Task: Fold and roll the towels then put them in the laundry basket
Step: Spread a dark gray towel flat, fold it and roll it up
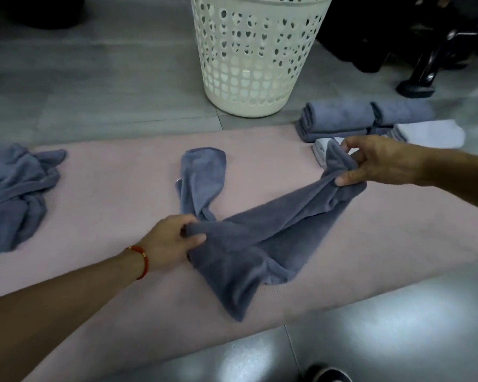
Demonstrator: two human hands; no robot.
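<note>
A crumpled grey-blue towel (262, 238) lies across the middle of a pink mat (116, 188). My left hand (171, 241) pinches its near-left edge. My right hand (375, 161) grips a bunched corner at the right, lifted a little off the mat. One end of the towel trails away toward the far side of the mat. A white perforated laundry basket (257, 56) stands upright on the floor beyond the mat. Folded grey towels (342, 121) and white towels (431, 133) are stacked at the mat's far right corner.
Another loose grey-blue towel (14, 188) is heaped at the mat's left end. Grey floor tiles surround the mat. A dark stand with a round foot (417, 86) and dark objects sit at the back right. A shoe tip (329, 374) shows at the bottom edge.
</note>
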